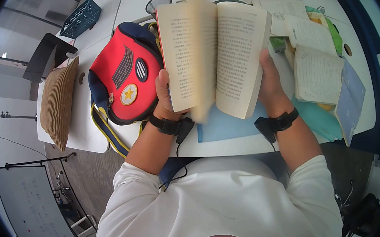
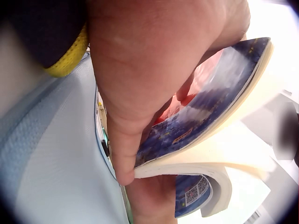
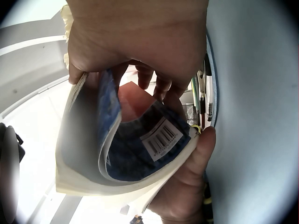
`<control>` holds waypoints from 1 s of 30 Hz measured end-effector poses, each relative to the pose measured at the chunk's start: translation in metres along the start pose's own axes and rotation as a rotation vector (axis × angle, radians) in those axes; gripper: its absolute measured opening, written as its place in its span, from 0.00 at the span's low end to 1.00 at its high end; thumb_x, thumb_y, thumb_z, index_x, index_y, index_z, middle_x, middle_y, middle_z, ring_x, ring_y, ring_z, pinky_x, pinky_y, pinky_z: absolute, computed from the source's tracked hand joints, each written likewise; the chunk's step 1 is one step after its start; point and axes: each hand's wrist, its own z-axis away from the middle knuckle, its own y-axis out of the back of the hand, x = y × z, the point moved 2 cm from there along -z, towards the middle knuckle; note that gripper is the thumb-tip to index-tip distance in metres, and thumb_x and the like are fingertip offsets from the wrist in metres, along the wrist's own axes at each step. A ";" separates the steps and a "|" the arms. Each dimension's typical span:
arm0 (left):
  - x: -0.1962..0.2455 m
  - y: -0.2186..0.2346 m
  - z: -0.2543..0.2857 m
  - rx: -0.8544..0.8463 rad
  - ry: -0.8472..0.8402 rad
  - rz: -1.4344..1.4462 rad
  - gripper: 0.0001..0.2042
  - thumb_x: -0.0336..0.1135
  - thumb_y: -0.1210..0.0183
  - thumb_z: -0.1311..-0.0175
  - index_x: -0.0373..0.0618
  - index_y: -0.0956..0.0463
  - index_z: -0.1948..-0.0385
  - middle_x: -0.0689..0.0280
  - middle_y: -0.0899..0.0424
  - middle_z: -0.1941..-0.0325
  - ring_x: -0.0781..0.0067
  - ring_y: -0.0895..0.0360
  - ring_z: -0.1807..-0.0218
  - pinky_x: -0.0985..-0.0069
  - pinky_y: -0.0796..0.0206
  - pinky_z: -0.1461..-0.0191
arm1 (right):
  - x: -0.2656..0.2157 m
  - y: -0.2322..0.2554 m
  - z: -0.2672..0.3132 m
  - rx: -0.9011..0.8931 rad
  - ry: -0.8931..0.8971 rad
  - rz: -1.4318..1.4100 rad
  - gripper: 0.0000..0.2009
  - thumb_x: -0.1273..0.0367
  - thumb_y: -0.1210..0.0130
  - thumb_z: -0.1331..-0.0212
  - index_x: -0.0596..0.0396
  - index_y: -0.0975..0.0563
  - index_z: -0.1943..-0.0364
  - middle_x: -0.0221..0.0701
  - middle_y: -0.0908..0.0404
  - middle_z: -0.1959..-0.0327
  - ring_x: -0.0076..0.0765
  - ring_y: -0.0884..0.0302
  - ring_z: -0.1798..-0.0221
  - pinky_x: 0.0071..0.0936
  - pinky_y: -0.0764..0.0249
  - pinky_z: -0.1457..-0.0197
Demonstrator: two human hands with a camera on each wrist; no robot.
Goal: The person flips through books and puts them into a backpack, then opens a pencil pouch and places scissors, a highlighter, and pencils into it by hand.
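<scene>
An open paperback book (image 1: 240, 54) is held up between both hands, its printed pages facing the head camera. A few pages in its middle are blurred, caught mid-turn. My left hand (image 1: 167, 95) grips the lower left edge, thumb at the page side. On the right edge, my right hand (image 1: 271, 81) holds the other half with its thumb along the margin. The left wrist view shows the dark blue cover (image 2: 201, 126) bent outward under the left hand (image 2: 154, 60). A barcode (image 3: 162, 140) shows on the curled cover below the right hand (image 3: 140, 37).
A red and navy backpack (image 1: 129, 75) lies left of the book, beside a striped tan cushion (image 1: 57, 104). Under the book is a light blue sheet (image 1: 225, 130). Open handwritten notebooks (image 1: 317, 74) and a blue folder (image 1: 352, 98) lie at right. A basket (image 1: 82, 18) stands far left.
</scene>
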 end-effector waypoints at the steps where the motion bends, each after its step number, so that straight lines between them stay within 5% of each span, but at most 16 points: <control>1: -0.002 0.000 -0.002 -0.030 -0.019 0.028 0.56 0.72 0.31 0.43 0.44 0.44 0.19 0.51 0.33 0.20 0.49 0.32 0.22 0.49 0.34 0.22 | 0.000 0.000 -0.001 -0.016 0.021 0.021 0.42 0.37 0.47 0.28 0.63 0.30 0.29 0.40 0.18 0.37 0.34 0.17 0.37 0.34 0.18 0.36; 15: -0.005 0.006 -0.002 -0.091 -0.063 0.005 0.57 0.77 0.37 0.41 0.45 0.47 0.18 0.52 0.36 0.19 0.50 0.34 0.21 0.49 0.35 0.21 | 0.003 0.003 -0.004 -0.035 0.048 0.069 0.44 0.34 0.47 0.29 0.63 0.30 0.29 0.41 0.18 0.37 0.35 0.18 0.36 0.34 0.20 0.34; 21: -0.001 0.001 0.004 0.003 -0.040 -0.098 0.57 0.77 0.37 0.41 0.44 0.47 0.18 0.52 0.35 0.19 0.51 0.33 0.21 0.50 0.34 0.21 | 0.002 0.002 -0.003 -0.049 0.034 0.024 0.43 0.36 0.47 0.28 0.63 0.31 0.28 0.41 0.19 0.35 0.36 0.18 0.35 0.36 0.20 0.34; 30: -0.007 0.011 -0.001 -0.071 -0.024 0.047 0.56 0.74 0.32 0.43 0.48 0.45 0.19 0.54 0.35 0.19 0.48 0.34 0.21 0.46 0.37 0.21 | 0.007 0.006 -0.005 -0.062 0.037 0.023 0.41 0.37 0.49 0.26 0.63 0.31 0.28 0.41 0.19 0.35 0.35 0.19 0.35 0.35 0.21 0.33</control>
